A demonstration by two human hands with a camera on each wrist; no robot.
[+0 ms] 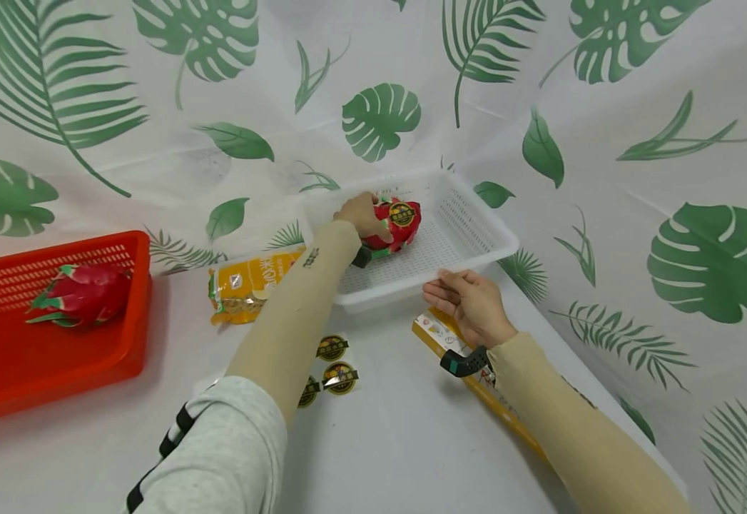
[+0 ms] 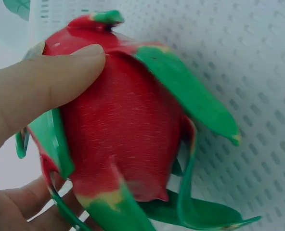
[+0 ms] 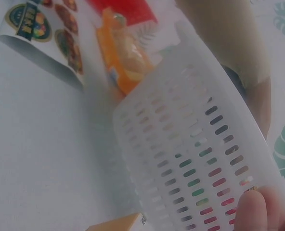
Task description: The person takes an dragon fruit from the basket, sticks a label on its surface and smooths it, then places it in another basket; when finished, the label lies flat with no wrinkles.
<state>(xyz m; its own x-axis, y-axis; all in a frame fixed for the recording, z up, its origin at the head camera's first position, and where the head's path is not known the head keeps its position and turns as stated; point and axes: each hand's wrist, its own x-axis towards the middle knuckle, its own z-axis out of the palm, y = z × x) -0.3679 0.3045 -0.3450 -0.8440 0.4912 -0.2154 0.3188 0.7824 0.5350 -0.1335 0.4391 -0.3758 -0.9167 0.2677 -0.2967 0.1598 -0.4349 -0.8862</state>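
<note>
A red dragon fruit [image 1: 407, 234] with green scales is inside the white plastic basket [image 1: 476, 207]. My left hand [image 1: 362, 216] grips it from the left, and a round black-and-gold sticker [image 1: 402, 214] shows on its right side. In the left wrist view the thumb [image 2: 70, 72] presses on the fruit's red skin, while the other fingers reach round below, partly hidden by it. My right hand [image 1: 472, 303] pinches the basket's near rim toward its right corner. The right wrist view shows a fingertip [image 3: 251, 211] against the slotted wall.
On the left stands a red basket [image 1: 135, 307] holding another dragon fruit [image 1: 93, 293]. An orange food bag [image 1: 235, 285] lies left of the white basket. Nearer are a sheet of round stickers [image 1: 339, 377] and, under my right arm, a long orange-and-white box [image 1: 437, 335]. A leaf-patterned curtain [image 1: 379, 43] hangs behind.
</note>
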